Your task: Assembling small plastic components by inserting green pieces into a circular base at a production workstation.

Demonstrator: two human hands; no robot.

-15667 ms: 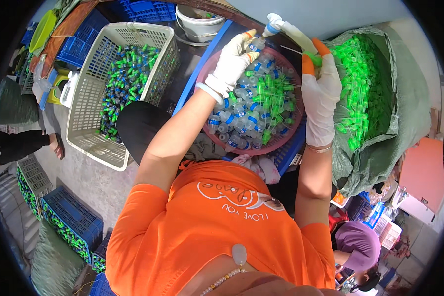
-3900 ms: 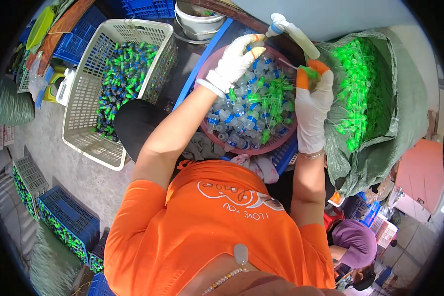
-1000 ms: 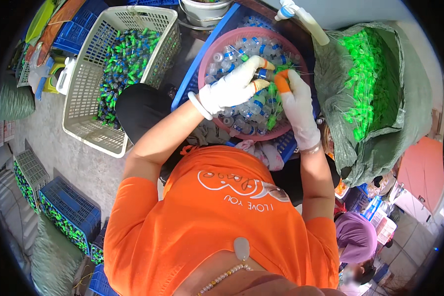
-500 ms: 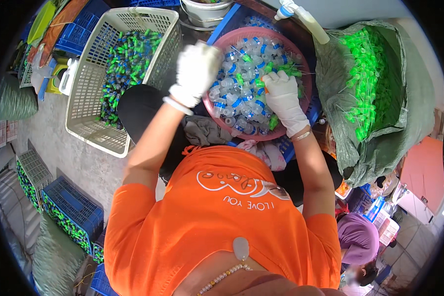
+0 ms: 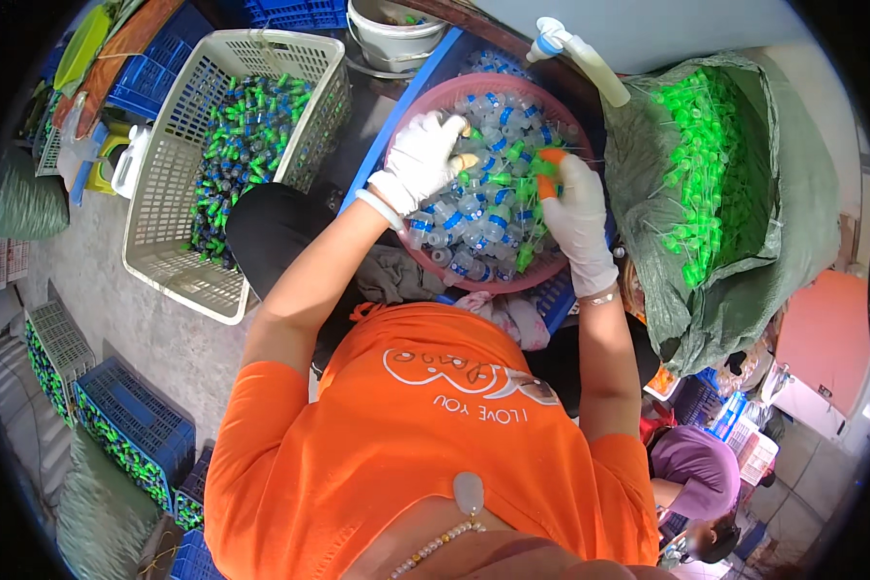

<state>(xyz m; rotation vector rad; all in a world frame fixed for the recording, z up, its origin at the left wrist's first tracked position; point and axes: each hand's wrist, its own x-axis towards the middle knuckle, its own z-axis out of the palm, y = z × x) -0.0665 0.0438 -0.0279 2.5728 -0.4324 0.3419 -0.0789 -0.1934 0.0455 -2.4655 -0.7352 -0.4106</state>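
My left hand wears a white glove whose thumb and fingertips are uncovered. It hovers at the left side of a pink basin, fingers apart, no object visible between them. Small clear bottles with blue bands fill the basin, and several bright green pieces lie among them. At the basin's right side is my right hand, gloved in white with orange covers on thumb and finger. Those tips pinch a green cap-like piece, slightly blurred; its exact shape is hard to make out.
On the left stands a white crate holding green-and-blue pieces. To the right, a dark green sack holds bright green pieces with thin tubes. A white bucket stands behind. Blue crates line the lower left; another person is lower right.
My left hand has come from the basin's left edge inward over the bottles, and its fingers have spread. My right hand has shifted slightly right and lifted a green piece from the bottles.
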